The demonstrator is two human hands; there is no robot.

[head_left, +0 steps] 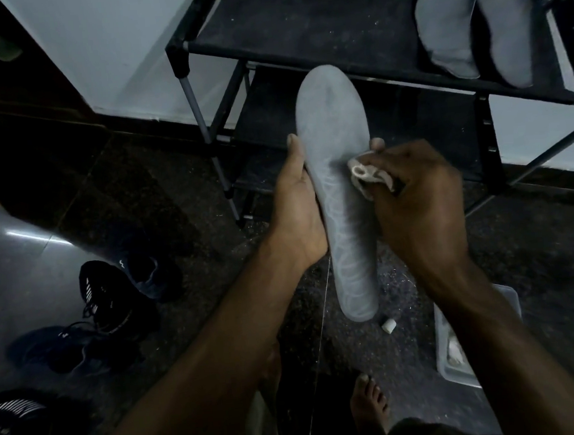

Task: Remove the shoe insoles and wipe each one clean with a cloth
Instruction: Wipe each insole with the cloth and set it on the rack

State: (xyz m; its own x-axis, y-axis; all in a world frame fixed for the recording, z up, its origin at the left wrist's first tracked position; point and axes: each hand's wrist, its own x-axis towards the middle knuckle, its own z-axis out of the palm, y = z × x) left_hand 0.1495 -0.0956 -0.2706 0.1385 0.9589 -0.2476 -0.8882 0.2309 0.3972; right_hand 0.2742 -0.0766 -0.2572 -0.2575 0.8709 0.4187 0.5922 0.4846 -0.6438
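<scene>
1. The grey insole [339,185] is held up in the air in front of the shoe rack [315,33], toe end pointing away from the person, heel end nearest the floor.
2. The left hand [298,209] supports the insole along its left edge; the thumb lies straight along that edge, and the fingers are hidden behind the insole.
3. The right hand [417,190] has its fingers curled around a small bunched pale cloth [366,175], which is pressed against the right side of the insole near its middle.
4. Two more grey insoles [473,27] lie side by side on the rack's top shelf, at its right end, touching or nearly so.
5. Several dark shoes [113,292] sit on the floor [539,259] to the left, well apart from the hands.
6. A clear plastic tub [450,352] rests on the floor under the right forearm; pale material lies inside, too dim to identify.
7. A small white object [389,326] lies on the floor just below the insole's heel.
8. A bare foot [369,406] shows at the bottom edge.
</scene>
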